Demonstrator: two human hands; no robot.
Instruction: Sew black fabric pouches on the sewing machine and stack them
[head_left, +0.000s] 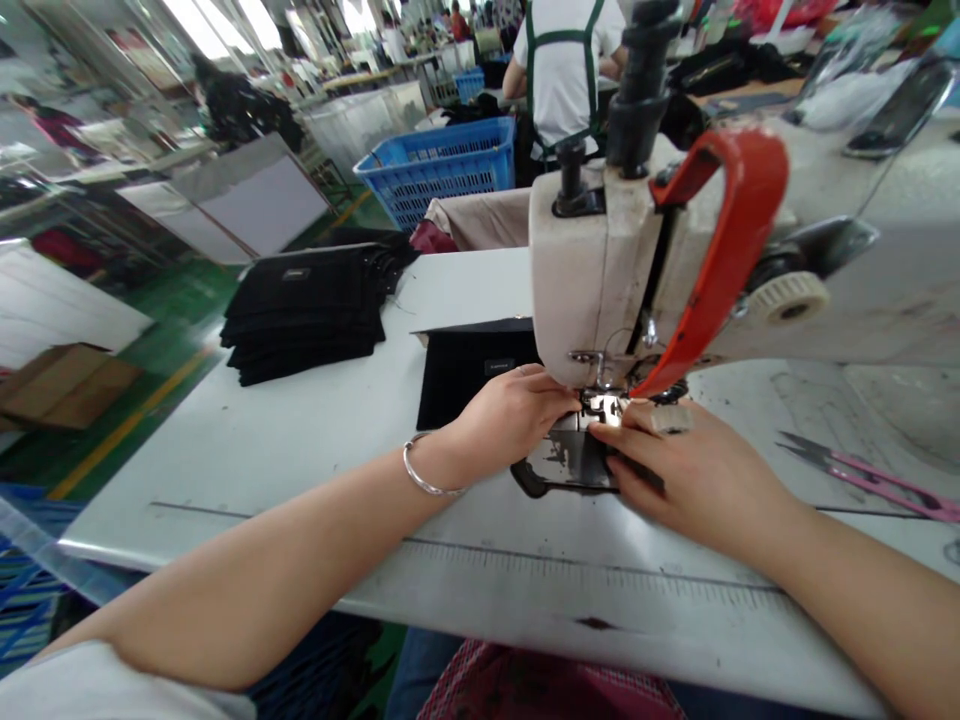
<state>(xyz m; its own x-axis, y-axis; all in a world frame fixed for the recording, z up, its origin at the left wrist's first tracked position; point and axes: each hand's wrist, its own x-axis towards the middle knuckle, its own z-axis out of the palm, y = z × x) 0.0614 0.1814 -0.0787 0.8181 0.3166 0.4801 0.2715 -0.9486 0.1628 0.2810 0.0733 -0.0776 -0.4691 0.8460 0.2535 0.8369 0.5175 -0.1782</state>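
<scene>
A black fabric piece with a small label lies flat on the sewing table, its right end running behind my left hand toward the needle. My left hand is closed at this piece's edge, fingertips beside the presser foot. On the other side of the foot, my right hand rests with fingers stretched out and slightly apart, their tips by the metal needle plate. Over both hands stands the sewing machine head, with a red curved guard. What lies directly beneath my fingertips is hidden.
A stack of black fabric pieces sits at the table's left. Pink-handled thread snips lie to the right. A printed ruler strip runs along the front. Beyond the table are a blue crate and a seated person.
</scene>
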